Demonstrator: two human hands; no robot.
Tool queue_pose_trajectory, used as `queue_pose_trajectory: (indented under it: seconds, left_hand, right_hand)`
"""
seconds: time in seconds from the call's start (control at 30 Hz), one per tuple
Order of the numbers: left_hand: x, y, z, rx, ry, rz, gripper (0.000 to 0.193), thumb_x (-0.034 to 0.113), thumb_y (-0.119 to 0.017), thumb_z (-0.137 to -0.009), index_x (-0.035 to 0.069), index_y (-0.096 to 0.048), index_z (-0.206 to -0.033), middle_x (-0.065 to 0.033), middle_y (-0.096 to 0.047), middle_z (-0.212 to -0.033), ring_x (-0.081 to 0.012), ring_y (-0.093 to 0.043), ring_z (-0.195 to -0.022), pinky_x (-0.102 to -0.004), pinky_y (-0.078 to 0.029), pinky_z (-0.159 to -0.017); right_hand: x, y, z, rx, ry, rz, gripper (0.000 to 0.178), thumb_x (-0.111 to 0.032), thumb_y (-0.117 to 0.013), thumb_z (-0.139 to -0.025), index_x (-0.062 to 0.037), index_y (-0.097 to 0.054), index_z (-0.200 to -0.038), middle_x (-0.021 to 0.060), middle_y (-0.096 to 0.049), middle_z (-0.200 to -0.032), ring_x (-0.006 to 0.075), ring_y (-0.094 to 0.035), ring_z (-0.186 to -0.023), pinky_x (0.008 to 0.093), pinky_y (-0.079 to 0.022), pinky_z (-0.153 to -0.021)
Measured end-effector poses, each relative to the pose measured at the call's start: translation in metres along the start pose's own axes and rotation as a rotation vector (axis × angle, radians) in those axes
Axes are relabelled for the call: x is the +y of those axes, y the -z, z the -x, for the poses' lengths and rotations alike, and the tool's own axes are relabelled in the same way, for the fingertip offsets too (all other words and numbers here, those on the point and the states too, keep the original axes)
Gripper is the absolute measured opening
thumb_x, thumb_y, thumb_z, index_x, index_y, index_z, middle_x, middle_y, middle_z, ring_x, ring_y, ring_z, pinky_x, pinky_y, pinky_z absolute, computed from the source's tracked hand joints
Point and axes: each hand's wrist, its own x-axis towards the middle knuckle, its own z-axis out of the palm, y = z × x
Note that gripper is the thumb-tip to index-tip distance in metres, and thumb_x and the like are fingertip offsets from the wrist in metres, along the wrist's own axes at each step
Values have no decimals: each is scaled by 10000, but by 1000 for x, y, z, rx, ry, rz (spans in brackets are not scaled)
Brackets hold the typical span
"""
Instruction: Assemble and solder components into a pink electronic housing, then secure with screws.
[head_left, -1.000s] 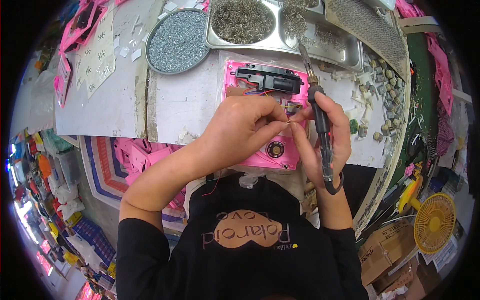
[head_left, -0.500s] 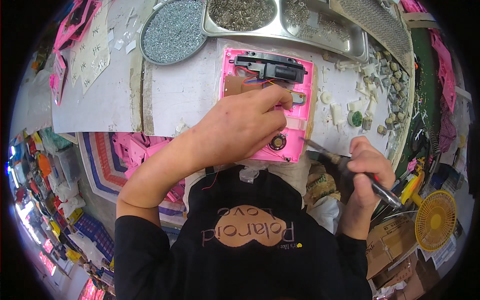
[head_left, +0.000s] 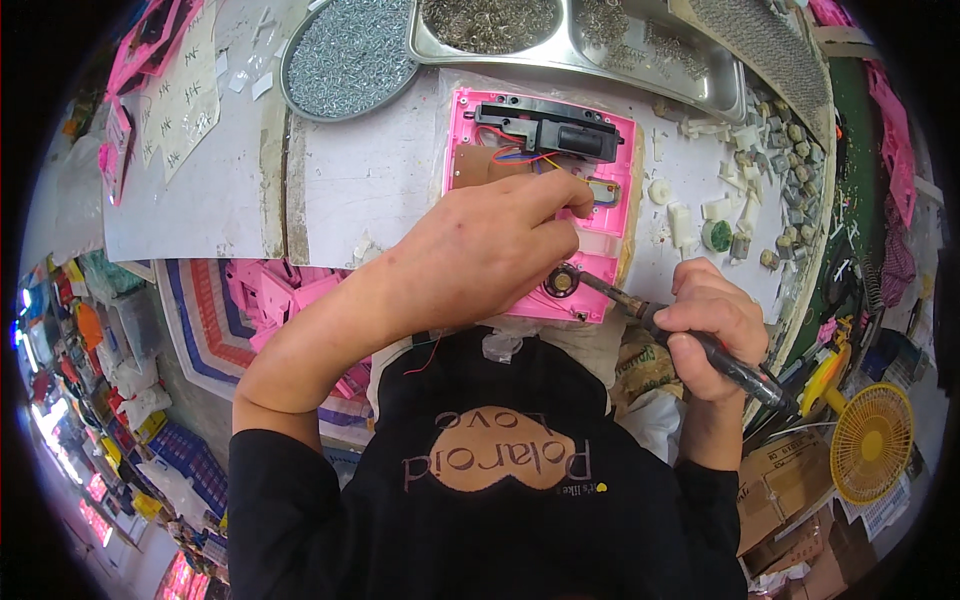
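While left hand [head_left: 480, 250] presses pink casing [head_left: 610, 215], right hand [head_left: 705, 325] grips soldering iron [head_left: 690, 335], screw dish [head_left: 345, 55] beyond

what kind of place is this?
Probably a small electronics assembly bench: an open pink plastic case with wires under the left hand, a soldering iron in the right hand, and a tray of screws.

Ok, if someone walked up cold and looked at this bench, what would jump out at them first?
Probably the bright pink plastic housing lying open in the middle of the white bench, a black part and thin wires at its far end. The left hand presses down on it, while the right hand holds a dark soldering iron with its tip by the small round speaker at the near edge. Beyond it sit a round dish of screws and a steel tray.
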Motion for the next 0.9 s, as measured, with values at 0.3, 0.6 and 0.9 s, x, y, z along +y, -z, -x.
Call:
queue_pose_trajectory:
  seconds: [0.3, 0.6, 0.9]
  left_hand:
    - [0, -1, 1, -4, 13, -1, 133, 63, -727, -820, 47, -627, -907, -118, -624, -1146, -315, -659, -987, -401, -557, -808]
    - [0, 0, 2, -9, 10, -5, 128, 69, -722, -825, 48, -628, -909, -118, -624, -1143, -315, -655, -996, -403, -556, -812]
    - [1, 2, 0, -18, -15, 8, 144, 75, -731, -801, 68, -637, -911, -106, -620, -1152, -287, -651, -946, -381, -551, -778]
  right_hand:
    - [-1, -2, -3, -14, 8, 38, 160, -82, -706, -799, -6, -707, -940, 46, -576, -619, 219, -494, -511, 364, -427, -585]
    - [-6, 9, 4, 22, -14, -1, 163, -107, -698, -810, 2, -702, -931, 50, -564, -620, 220, -496, -530, 374, -434, -602]
    - [-7, 12, 6, 41, -20, -39, 179, -115, -699, -821, 4, -693, -953, 47, -565, -625, 215, -494, -534, 379, -429, -609]
